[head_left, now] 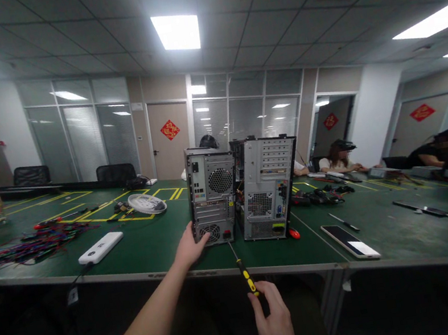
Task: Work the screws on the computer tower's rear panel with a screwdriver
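Two computer towers stand side by side with their back panels facing me: the left tower (213,192) and the right tower (269,188). My left hand (191,246) rests against the lower left edge of the left tower, its thumb over the panel near the bottom fan grille and the other fingers partly hidden along the side. In my right hand (271,312) is a black and yellow screwdriver (247,279), pinched at the handle end. Its shaft points up, and the tip is at the bottom edge of the left tower, near the power socket.
On the green table (145,262) lie a white power bank (100,248), bundled coloured cables (41,241), a round white grille (147,203) and a phone (349,240). A red-handled tool (294,233) lies beside the right tower. Other people sit farther back at the right.
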Tool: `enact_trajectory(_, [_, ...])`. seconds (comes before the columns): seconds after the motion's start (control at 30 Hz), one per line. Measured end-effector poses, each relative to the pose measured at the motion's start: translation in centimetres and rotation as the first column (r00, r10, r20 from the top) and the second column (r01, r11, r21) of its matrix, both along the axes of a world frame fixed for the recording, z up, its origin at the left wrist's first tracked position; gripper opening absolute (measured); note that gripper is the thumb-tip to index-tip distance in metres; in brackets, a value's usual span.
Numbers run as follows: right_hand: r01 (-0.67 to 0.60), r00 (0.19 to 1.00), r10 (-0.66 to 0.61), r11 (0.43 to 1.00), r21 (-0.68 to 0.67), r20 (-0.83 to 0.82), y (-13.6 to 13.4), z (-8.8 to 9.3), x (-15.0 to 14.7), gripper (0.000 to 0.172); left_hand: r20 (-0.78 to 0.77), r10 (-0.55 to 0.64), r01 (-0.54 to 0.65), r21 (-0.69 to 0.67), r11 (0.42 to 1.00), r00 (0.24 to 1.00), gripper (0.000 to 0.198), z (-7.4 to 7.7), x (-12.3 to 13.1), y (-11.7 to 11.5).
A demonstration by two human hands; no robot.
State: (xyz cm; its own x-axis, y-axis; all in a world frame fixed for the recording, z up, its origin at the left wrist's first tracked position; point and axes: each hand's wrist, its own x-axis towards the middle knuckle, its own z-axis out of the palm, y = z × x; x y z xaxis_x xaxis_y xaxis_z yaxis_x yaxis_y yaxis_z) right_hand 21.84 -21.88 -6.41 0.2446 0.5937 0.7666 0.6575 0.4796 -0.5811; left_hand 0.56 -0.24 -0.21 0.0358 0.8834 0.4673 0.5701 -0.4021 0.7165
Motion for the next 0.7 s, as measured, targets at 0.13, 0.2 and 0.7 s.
enact_trajectory(0.13, [0.003, 1.000, -0.003, 1.000, -0.003, 0.000, 0.06, -0.14, 0.06, 0.022, 0.005, -0.002, 0.002, -0.003, 1.000, 1.000, 0.080, 0.10, -0.01, -0.09])
enact_trajectory(0.2, [0.001, 1.000, -0.001, 1.000, -0.010, 0.000, 0.04, -0.16, 0.08, 0.023, 0.002, -0.001, 0.001, -0.008, 1.000, 1.000, 0.081, 0.17, 0.00, -0.17])
enact_trajectory(0.7, [-0.009, 1.000, 0.009, 1.000, 0.006, -0.010, 0.03, 0.02, -0.02, 0.023, 0.012, -0.017, 0.017, 0.004, 1.000, 1.000, 0.080, -0.11, -0.02, 0.08])
